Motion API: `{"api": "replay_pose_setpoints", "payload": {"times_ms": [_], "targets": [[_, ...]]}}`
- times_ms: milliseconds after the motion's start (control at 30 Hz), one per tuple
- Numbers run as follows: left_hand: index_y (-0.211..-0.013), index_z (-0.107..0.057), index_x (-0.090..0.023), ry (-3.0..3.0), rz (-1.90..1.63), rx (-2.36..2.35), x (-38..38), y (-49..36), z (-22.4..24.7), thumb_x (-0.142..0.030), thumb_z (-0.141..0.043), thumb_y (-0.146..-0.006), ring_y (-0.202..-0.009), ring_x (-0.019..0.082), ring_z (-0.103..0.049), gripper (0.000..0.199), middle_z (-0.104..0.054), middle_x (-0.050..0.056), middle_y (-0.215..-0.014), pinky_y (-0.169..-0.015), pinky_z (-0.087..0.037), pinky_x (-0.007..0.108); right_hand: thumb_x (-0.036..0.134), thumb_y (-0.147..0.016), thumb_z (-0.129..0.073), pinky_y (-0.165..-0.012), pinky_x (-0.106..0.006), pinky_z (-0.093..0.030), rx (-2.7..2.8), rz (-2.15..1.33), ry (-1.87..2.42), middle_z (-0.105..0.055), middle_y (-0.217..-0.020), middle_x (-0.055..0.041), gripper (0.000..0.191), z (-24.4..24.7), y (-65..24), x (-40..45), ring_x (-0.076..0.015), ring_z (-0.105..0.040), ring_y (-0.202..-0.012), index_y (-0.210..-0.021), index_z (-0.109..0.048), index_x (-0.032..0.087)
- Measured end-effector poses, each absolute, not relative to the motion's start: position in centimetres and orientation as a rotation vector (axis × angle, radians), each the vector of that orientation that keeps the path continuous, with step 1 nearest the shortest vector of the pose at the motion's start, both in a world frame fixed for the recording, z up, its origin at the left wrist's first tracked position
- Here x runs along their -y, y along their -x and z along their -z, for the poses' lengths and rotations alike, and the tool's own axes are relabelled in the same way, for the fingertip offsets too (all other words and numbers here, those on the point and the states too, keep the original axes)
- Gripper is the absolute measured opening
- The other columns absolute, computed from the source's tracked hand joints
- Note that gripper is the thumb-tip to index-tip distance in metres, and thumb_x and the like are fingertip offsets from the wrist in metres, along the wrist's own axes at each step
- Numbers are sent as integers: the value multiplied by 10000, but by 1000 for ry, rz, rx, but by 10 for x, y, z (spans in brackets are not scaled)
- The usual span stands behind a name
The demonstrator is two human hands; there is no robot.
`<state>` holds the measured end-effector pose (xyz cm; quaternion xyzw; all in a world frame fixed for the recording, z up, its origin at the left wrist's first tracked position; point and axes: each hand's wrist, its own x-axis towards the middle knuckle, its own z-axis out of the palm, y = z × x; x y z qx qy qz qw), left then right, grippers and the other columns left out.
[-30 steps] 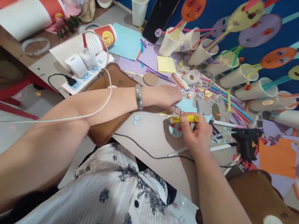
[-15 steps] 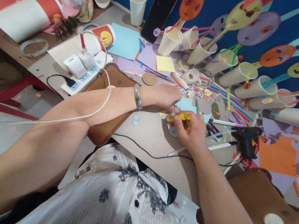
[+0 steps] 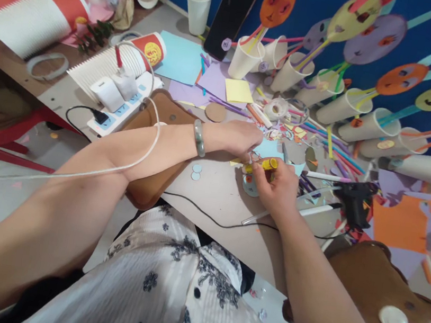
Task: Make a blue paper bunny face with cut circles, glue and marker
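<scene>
Tube (image 3: 269,164), yellow, in the right hand (image 3: 280,189), near the left hand (image 3: 243,137)

A grey-green bangle (image 3: 199,138) is worn with a white, dark-flowered blouse (image 3: 167,304).

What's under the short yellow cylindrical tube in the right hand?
Part of a round light-blue paper piece with a red-orange spot. The tube and right hand cover the rest, so any marks there can't be seen.
</scene>
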<state>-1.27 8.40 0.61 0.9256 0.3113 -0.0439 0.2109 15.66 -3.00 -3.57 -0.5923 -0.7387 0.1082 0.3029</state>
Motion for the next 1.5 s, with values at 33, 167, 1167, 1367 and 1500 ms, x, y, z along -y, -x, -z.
{"api": "replay_pose_setpoints", "payload": {"times_ms": [33, 167, 1167, 1367, 1500], "targets": [[-1029, -771, -159, -2570, 116, -863, -84, 13, -6, -372, -740, -813, -826, 185, -594, 305, -730, 83, -969, -663, -327, 300, 492, -936, -593, -747, -390, -480, 1963, -298, 1575, -625, -583, -8, 288, 35, -156, 29, -210, -593, -591, -774, -568, 256], [-1009, -781, -146, -2560, 125, -868, -84, 12, -6, -341, -732, -811, -812, 191, -597, 281, -733, 93, -953, -659, -322, 305, 555, -922, -603, -653, -367, -468, 1886, -387, 1630, -595, -552, 4, 351, 34, -159, 29, -195, -573, -535, -742, -542, 260], [-1092, -777, -161, -2603, 161, -888, -81, 12, -11, -322, -713, -815, -897, 202, -642, 327, -750, 92, -1046, -700, -365, 304, 684, -859, -652, -507, -334, -409, 1501, -554, 1714, -619, -591, -19, 465, 37, -161, 27, -181, -534, -512, -711, -576, 249], [-1086, -768, -169, -2594, 138, -878, -82, 12, -9, -356, -700, -825, -885, 208, -643, 328, -748, 91, -1013, -697, -365, 308, 594, -858, -684, -551, -325, -390, 1634, -460, 1719, -567, -571, 10, 433, 42, -156, 26, -162, -508, -529, -674, -504, 246], [-1075, -765, -162, -2606, 128, -851, -84, 12, -8, -382, -709, -824, -890, 210, -645, 338, -747, 98, -1019, -693, -354, 304, 587, -876, -663, -552, -317, -373, 1743, -450, 1690, -562, -548, 13, 425, 41, -158, 25, -158, -496, -523, -675, -506, 247]]}}
